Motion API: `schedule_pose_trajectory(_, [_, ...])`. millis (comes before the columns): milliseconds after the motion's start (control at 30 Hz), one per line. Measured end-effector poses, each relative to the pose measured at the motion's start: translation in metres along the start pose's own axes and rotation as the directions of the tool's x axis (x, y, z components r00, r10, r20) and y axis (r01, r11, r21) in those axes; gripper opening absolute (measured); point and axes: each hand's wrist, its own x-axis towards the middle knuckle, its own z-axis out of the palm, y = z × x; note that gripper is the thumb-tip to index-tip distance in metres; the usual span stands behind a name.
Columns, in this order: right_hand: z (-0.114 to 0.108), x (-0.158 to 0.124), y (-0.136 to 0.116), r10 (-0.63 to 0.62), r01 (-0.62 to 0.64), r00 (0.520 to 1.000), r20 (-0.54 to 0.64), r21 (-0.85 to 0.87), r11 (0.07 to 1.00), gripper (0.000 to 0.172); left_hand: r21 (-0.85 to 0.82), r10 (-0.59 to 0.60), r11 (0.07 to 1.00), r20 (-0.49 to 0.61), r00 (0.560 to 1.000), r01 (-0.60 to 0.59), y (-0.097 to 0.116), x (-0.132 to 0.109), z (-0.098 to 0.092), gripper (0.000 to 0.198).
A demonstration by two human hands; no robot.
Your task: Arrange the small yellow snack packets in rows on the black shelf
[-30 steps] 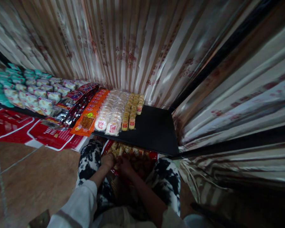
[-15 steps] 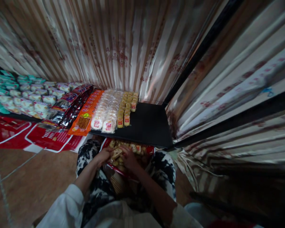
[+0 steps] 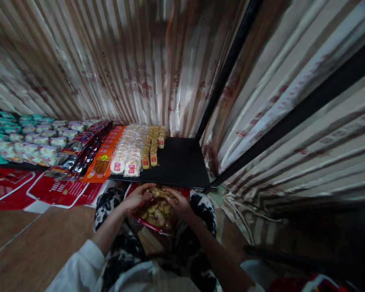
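Note:
Between my knees sits a red bag (image 3: 153, 229) filled with small yellowish wrapped snacks (image 3: 158, 215). My left hand (image 3: 139, 198) and my right hand (image 3: 179, 205) are over its far part, fingers curled inward from both sides. Held between them is a short row of wrapped yellow snacks (image 3: 161, 193), partly hidden by the fingers. Just beyond, on the black shelf (image 3: 179, 164), two rows of similar yellow snack packs (image 3: 149, 152) stand lined up. White round wrapped snacks (image 3: 127, 152) adjoin them on the left.
Further left lie an orange snack bag (image 3: 101, 162), dark red foil bags (image 3: 85, 148) and several white and teal packs (image 3: 33, 134). A striped curtain (image 3: 134, 73) hangs behind the shelf. Black poles (image 3: 222, 81) rise at its right end. Red printed sheeting (image 3: 61, 188) hangs below.
Both hands have shifted slightly away from me and spread wider, now gripping the row from its two ends. More of the bag's contents shows below them. The view has turned slightly.

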Motion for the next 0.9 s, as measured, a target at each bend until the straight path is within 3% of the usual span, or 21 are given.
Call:
schedule_pose_trajectory(133, [-0.012,0.001,-0.007,0.095,-0.105,0.994,0.054,0.217,0.970,0.043,0.186,0.102,0.978,-0.023,0.995,-0.096,-0.001,0.012,0.016,0.039])
schedule_pose_trajectory(267, [-0.026,0.004,-0.018,0.183,-0.159,0.982,-0.056,0.293,0.943,0.044,0.184,0.149,0.975,-0.116,0.982,-0.126,-0.004,0.023,0.035,0.025])
schedule_pose_trajectory(433, [-0.036,0.007,-0.025,0.242,-0.156,0.953,-0.183,0.388,0.908,0.049,-0.155,0.006,0.987,-0.241,0.971,-0.045,-0.002,0.031,0.058,0.007])
schedule_pose_trajectory(567, [-0.031,0.011,-0.027,0.259,-0.119,0.942,-0.213,0.511,0.851,0.050,-0.471,-0.068,0.879,-0.274,0.959,-0.072,-0.002,0.039,0.071,0.012])
schedule_pose_trajectory(700, [-0.020,0.023,-0.029,0.263,-0.068,0.938,-0.224,0.626,0.777,0.047,-0.606,-0.100,0.792,-0.253,0.962,-0.077,-0.006,0.051,0.081,0.010])
schedule_pose_trajectory(800, [-0.015,0.038,-0.028,0.289,0.025,0.898,-0.331,0.694,0.719,0.052,-0.668,-0.158,0.743,-0.213,0.964,-0.026,-0.006,0.062,0.088,0.011])
schedule_pose_trajectory(900, [-0.013,0.056,-0.028,0.279,0.068,0.874,-0.397,0.669,0.740,0.042,-0.714,-0.161,0.700,-0.200,0.966,-0.031,-0.002,0.077,0.093,0.011])
